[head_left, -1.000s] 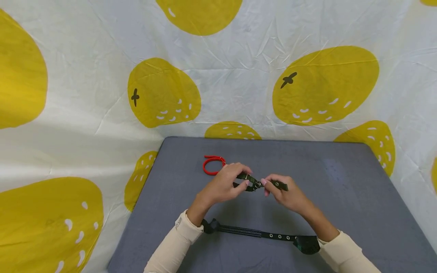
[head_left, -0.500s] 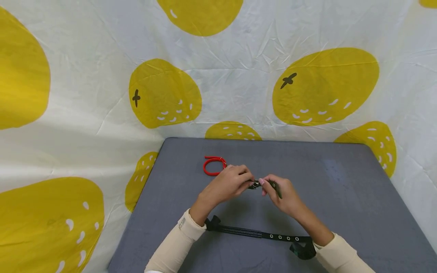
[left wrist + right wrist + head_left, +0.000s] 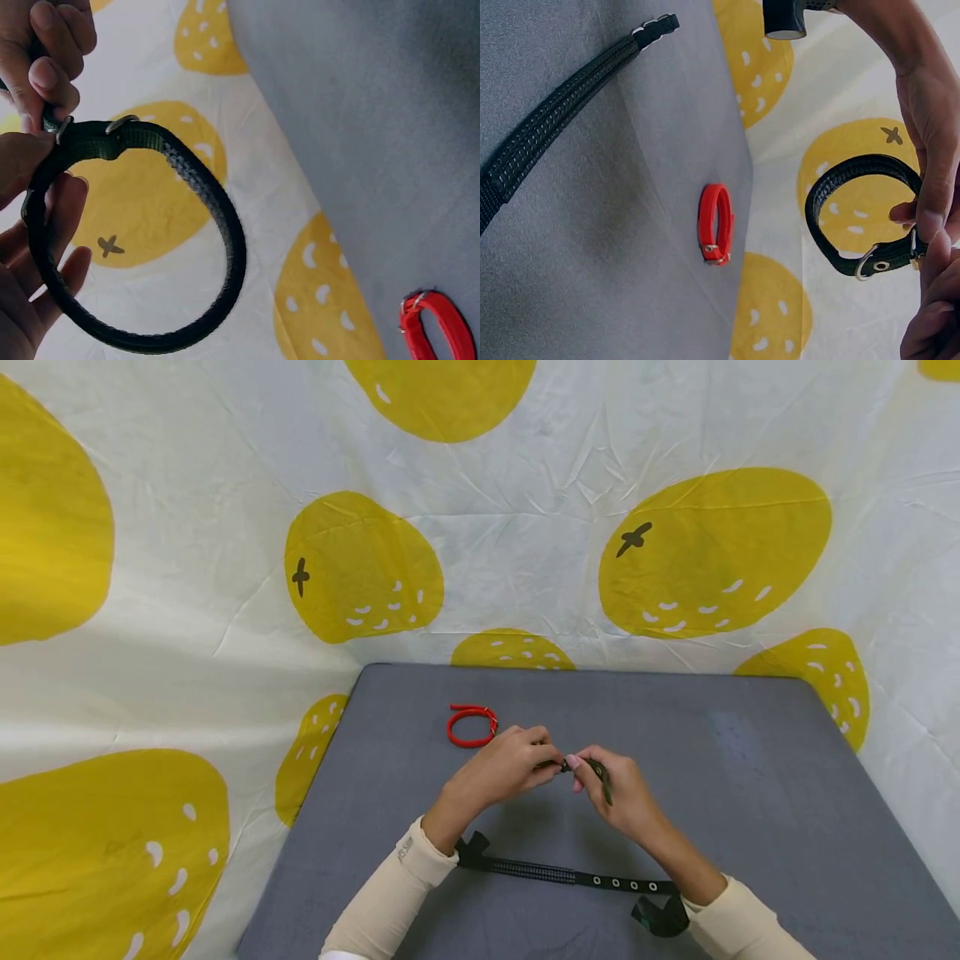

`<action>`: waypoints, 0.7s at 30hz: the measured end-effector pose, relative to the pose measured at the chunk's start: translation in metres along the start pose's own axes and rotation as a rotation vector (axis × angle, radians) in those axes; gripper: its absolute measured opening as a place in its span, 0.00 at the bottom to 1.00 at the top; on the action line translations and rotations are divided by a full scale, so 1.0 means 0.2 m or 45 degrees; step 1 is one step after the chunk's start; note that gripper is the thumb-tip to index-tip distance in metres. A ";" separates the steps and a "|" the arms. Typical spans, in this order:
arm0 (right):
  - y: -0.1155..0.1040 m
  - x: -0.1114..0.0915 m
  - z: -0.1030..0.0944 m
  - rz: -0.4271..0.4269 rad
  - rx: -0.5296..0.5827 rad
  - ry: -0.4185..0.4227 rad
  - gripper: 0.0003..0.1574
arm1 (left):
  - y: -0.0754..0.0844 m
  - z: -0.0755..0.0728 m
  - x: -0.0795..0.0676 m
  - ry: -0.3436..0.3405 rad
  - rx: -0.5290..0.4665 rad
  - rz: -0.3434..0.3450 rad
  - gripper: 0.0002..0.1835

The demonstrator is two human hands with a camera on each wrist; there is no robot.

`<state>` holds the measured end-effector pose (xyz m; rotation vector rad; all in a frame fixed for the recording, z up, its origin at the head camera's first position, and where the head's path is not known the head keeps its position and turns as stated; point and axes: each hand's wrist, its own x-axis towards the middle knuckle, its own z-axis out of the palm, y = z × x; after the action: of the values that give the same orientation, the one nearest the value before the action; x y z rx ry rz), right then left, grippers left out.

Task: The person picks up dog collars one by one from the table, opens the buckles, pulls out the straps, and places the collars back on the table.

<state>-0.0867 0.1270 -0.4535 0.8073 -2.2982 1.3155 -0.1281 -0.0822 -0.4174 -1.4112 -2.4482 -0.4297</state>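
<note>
A dark green dog collar [image 3: 237, 247], buckled into a loop, is held up above the table between both hands. My left hand [image 3: 510, 764] pinches the band beside the metal buckle, its thumb outside and its fingers within the loop. Close to its right, my right hand [image 3: 617, 781] pinches the strap's free end [image 3: 603, 774], which hangs down past the fingers. A metal D-ring [image 3: 865, 262] and an eyelet show along the band in the right wrist view. Fingertips of both hands meet at the buckle and partly cover it.
A black collar [image 3: 528, 869] with eyelets lies stretched out on the grey table [image 3: 750, 827], nearer the body, below the forearms. Behind the left hand lies a red collar [image 3: 471, 744], curled in a ring. A white cloth with yellow fruit prints [image 3: 525, 568] hangs around the table.
My left fingers have closed in over the buckle, hiding most of the loop in the head view. The right hand has shifted slightly left, and the strap's free end now points downward.
</note>
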 end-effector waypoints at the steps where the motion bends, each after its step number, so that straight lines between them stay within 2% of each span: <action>1: 0.00 0.00 0.00 -0.005 0.002 0.002 0.09 | 0.00 0.00 0.00 -0.006 -0.010 -0.010 0.05; 9: 0.00 0.00 0.01 0.035 0.038 0.049 0.17 | 0.04 0.01 0.02 -0.043 -0.184 -0.128 0.06; 15: -0.02 0.00 0.00 0.112 0.065 0.029 0.19 | 0.06 0.01 0.03 -0.010 -0.172 -0.159 0.04; 21: -0.01 0.01 -0.03 0.217 0.170 -0.063 0.19 | 0.07 0.01 0.05 -0.007 -0.175 -0.169 0.04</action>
<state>-0.0859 0.1299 -0.4484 0.7050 -2.3831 1.5531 -0.1211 -0.0677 -0.4148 -1.3058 -2.5696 -0.6353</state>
